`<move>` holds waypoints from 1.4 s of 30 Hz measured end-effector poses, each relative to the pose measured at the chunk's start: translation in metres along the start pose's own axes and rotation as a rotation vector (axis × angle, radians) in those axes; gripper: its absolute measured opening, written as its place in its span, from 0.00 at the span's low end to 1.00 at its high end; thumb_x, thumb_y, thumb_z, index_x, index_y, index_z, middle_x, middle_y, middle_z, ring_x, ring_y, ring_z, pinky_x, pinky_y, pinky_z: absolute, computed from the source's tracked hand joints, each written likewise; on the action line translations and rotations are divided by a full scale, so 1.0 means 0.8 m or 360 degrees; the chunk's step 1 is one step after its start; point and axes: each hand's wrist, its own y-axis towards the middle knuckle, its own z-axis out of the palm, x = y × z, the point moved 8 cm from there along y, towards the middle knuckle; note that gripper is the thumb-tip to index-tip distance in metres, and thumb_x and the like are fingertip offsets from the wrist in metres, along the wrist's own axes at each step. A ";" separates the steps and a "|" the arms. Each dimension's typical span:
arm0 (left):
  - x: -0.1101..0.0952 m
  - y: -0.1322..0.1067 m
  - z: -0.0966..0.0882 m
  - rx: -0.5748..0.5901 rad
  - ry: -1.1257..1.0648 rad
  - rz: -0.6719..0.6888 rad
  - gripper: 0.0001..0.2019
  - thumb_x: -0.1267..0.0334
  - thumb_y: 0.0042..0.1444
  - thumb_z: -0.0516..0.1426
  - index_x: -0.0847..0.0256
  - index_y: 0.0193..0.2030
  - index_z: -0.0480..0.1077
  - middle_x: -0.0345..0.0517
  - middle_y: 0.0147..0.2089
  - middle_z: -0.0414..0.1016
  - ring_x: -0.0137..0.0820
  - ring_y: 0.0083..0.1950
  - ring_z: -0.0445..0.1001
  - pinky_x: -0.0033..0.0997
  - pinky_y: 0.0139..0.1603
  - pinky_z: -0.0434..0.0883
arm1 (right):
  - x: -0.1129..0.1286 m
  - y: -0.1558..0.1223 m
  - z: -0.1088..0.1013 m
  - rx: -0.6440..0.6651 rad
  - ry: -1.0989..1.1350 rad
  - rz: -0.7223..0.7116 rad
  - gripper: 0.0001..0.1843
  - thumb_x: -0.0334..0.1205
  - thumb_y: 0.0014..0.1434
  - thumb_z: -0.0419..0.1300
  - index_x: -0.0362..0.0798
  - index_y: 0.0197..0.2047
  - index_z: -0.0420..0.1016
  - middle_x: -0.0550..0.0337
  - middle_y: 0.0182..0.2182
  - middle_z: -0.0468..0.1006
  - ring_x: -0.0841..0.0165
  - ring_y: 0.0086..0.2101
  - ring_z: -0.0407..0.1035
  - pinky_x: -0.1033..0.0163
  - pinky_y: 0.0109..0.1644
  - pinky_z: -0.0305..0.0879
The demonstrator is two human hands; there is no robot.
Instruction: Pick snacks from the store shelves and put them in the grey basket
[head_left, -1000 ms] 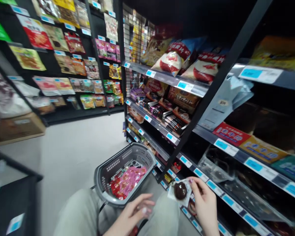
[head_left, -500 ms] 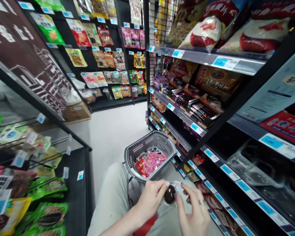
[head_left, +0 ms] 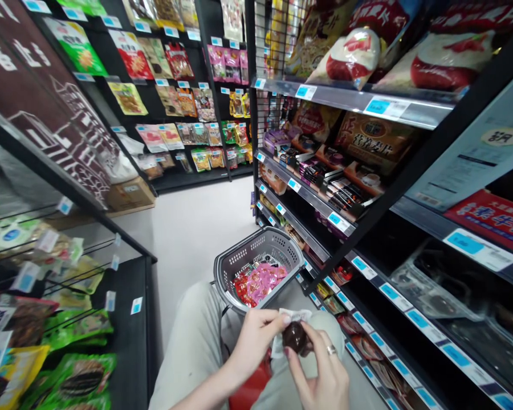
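Low in front of me, above my knee, is a glossy dark brown egg-like snack [head_left: 294, 337] with a pale, partly clear wrapper [head_left: 298, 315] around it. My left hand [head_left: 256, 336] pinches the wrapper's left edge between thumb and finger, right beside the snack. On the other side my right hand [head_left: 322, 364], with a ring on one finger, has its thumb and fingertips closed on the snack. Just beyond my hands stands a grey shopping basket [head_left: 227, 259] holding pink packets [head_left: 265, 282] and red packets [head_left: 243, 290].
Shelves [head_left: 350, 102] with bagged and boxed goods rise close on my right. At my left stands a low rack [head_left: 130, 341] of snack bags. Hanging packets line the back wall, and a cardboard box [head_left: 130, 195] sits on the pale floor [head_left: 188, 222].
My right hand has moved left and closed around the snack, where before it held the wrapper's right side. The wrapper now shows mostly behind and left of the snack.
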 end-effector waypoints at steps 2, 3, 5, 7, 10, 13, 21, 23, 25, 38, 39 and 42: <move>0.003 0.001 0.001 0.0009 -0.0090 -0.0039 0.24 0.46 0.43 0.56 0.69 0.16 0.64 0.37 0.17 0.54 0.21 0.22 0.51 0.22 0.23 0.51 | -0.006 -0.003 -0.004 -0.0076 0.0136 0.0093 0.21 0.37 0.51 0.58 0.48 0.50 0.64 0.52 0.36 0.71 0.66 0.33 0.69 0.63 0.35 0.67; 0.003 0.002 0.003 0.0034 -0.0136 -0.0054 0.24 0.45 0.41 0.58 0.70 0.18 0.66 0.38 0.17 0.56 0.22 0.22 0.54 0.23 0.24 0.52 | -0.011 -0.005 -0.004 -0.0092 0.0223 0.0142 0.21 0.36 0.50 0.59 0.49 0.49 0.65 0.52 0.36 0.72 0.65 0.33 0.69 0.62 0.36 0.67; -0.001 0.000 0.009 0.0126 -0.0223 -0.0052 0.25 0.44 0.39 0.58 0.70 0.30 0.72 0.42 0.22 0.64 0.26 0.27 0.60 0.24 0.28 0.58 | -0.024 -0.010 0.003 -0.0056 0.0475 0.0239 0.22 0.34 0.49 0.60 0.50 0.49 0.66 0.52 0.38 0.72 0.65 0.35 0.70 0.62 0.37 0.68; -0.012 -0.004 0.019 0.0266 -0.0222 0.0045 0.31 0.41 0.41 0.56 0.67 0.44 0.70 0.47 0.34 0.68 0.32 0.36 0.64 0.28 0.37 0.61 | -0.041 -0.018 0.018 0.0037 0.0876 0.0391 0.21 0.35 0.47 0.61 0.50 0.48 0.68 0.52 0.41 0.73 0.63 0.39 0.70 0.61 0.40 0.69; -0.024 -0.013 0.034 0.0452 -0.0155 0.0215 0.34 0.38 0.44 0.51 0.62 0.51 0.64 0.49 0.44 0.64 0.35 0.44 0.63 0.32 0.45 0.60 | -0.075 -0.043 0.049 0.0080 0.1623 0.0831 0.21 0.43 0.48 0.61 0.50 0.47 0.71 0.51 0.44 0.73 0.59 0.42 0.69 0.56 0.43 0.68; -0.019 -0.017 0.039 0.0430 -0.0224 0.0197 0.26 0.46 0.46 0.55 0.63 0.46 0.65 0.47 0.40 0.66 0.33 0.41 0.64 0.30 0.43 0.61 | -0.097 -0.067 0.073 -0.0059 0.2198 0.1235 0.18 0.51 0.48 0.59 0.55 0.41 0.74 0.56 0.39 0.76 0.60 0.38 0.72 0.54 0.40 0.69; -0.012 -0.023 0.031 0.0169 -0.0080 0.0194 0.13 0.59 0.47 0.59 0.63 0.37 0.65 0.43 0.35 0.66 0.29 0.38 0.63 0.27 0.41 0.60 | -0.090 -0.071 0.083 -0.0093 0.2565 0.1486 0.15 0.54 0.39 0.63 0.56 0.30 0.78 0.58 0.32 0.78 0.63 0.34 0.73 0.58 0.39 0.69; -0.016 -0.024 0.027 0.0123 -0.0022 0.0214 0.12 0.60 0.46 0.60 0.63 0.34 0.66 0.42 0.33 0.65 0.29 0.37 0.63 0.26 0.40 0.60 | -0.092 -0.075 0.085 -0.0064 0.2541 0.1503 0.17 0.56 0.40 0.62 0.55 0.30 0.78 0.57 0.32 0.78 0.62 0.34 0.72 0.56 0.39 0.69; -0.021 -0.025 0.024 0.0098 0.0015 0.0248 0.10 0.61 0.45 0.61 0.63 0.31 0.66 0.41 0.31 0.65 0.28 0.36 0.64 0.25 0.39 0.60 | -0.097 -0.079 0.086 -0.0039 0.2502 0.1495 0.18 0.56 0.40 0.61 0.53 0.31 0.78 0.55 0.32 0.78 0.60 0.35 0.71 0.53 0.41 0.67; -0.033 -0.029 0.021 0.0088 0.0058 0.0296 0.06 0.66 0.41 0.63 0.65 0.26 0.70 0.40 0.27 0.65 0.25 0.31 0.63 0.23 0.34 0.59 | -0.078 -0.070 0.079 0.0175 0.2680 0.1328 0.23 0.55 0.43 0.59 0.54 0.42 0.74 0.54 0.43 0.73 0.57 0.46 0.66 0.54 0.45 0.64; -0.032 -0.028 0.021 0.0091 0.0037 0.0275 0.07 0.66 0.40 0.63 0.65 0.26 0.70 0.40 0.28 0.65 0.25 0.31 0.63 0.23 0.34 0.59 | -0.083 -0.073 0.079 0.0161 0.2634 0.1336 0.23 0.55 0.43 0.59 0.54 0.41 0.74 0.54 0.42 0.74 0.57 0.45 0.66 0.53 0.44 0.65; -0.029 -0.026 0.022 0.0118 -0.0065 0.0196 0.09 0.66 0.39 0.63 0.65 0.28 0.70 0.39 0.28 0.65 0.25 0.30 0.63 0.23 0.32 0.60 | -0.102 -0.087 0.083 0.0151 0.2483 0.1408 0.21 0.56 0.44 0.59 0.52 0.38 0.75 0.52 0.39 0.76 0.56 0.43 0.68 0.50 0.43 0.65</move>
